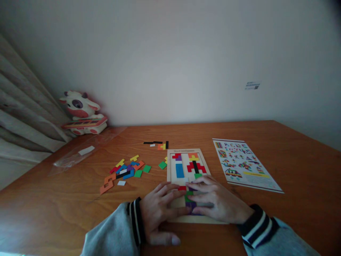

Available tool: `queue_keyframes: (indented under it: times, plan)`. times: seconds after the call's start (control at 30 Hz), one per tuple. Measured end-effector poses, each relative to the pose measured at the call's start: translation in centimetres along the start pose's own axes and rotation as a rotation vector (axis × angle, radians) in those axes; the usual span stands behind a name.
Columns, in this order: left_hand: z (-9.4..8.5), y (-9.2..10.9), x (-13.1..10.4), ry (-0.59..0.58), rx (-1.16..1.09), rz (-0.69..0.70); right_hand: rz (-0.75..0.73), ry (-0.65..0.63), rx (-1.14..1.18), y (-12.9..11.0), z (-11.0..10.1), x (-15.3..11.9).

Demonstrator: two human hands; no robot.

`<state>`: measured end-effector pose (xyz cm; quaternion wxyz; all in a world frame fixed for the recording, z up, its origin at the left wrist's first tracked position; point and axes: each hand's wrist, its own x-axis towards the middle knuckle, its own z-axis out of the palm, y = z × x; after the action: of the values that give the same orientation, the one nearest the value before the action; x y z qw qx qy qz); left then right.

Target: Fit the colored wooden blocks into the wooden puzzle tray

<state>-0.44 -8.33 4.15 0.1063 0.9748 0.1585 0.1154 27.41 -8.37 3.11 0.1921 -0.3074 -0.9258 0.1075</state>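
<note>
As I watch from my end, the work looks partway along to me: several coloured pieces lie inside the shallow wooden board (183,151), and a good many others lie loose outside it. That board sits flat on the desk (293,160) directly in front of the wearer, its near half partly covered by both hands. Its pale frame carries lettering along the far edge, too blurred for me to read. At the far end inside, I make out a blue block (180,170) with white above it, an orange-and-yellow group (193,155), and a black bar (195,166) set between red parts. Closer in, green and purple pieces (190,205) show between the fingers — bare pale wood is visible too, so I would not call it full. The left hand (160,204) lies with its fingers apart, thumb well out on the near side; the right hand (215,201) is spread too — I cannot tell whether either pins a piece down. Outside are a loose heap (129,168) to the left and a small group (163,146) beyond the far left corner. A printed sheet (245,163) lies to the right.
</note>
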Motion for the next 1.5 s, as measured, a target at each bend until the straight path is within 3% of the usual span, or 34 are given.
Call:
queue_keyframes:
  times: [0.27, 1.1, 1.5]
  plan:
    - [0.1, -0.2, -0.3, 0.047, -0.025, -0.099, -0.019, -0.009, -0.006, 0.4, -0.4, -0.3]
    - [0.5, -0.2, 0.0, 0.061, -0.007, -0.094, -0.009, 0.009, -0.027, 0.1, -0.4, -1.1]
    - [0.4, -0.2, 1.3, 0.054, -0.057, -0.087, 0.009, -0.052, -0.028, 0.4, -0.6, -1.3]
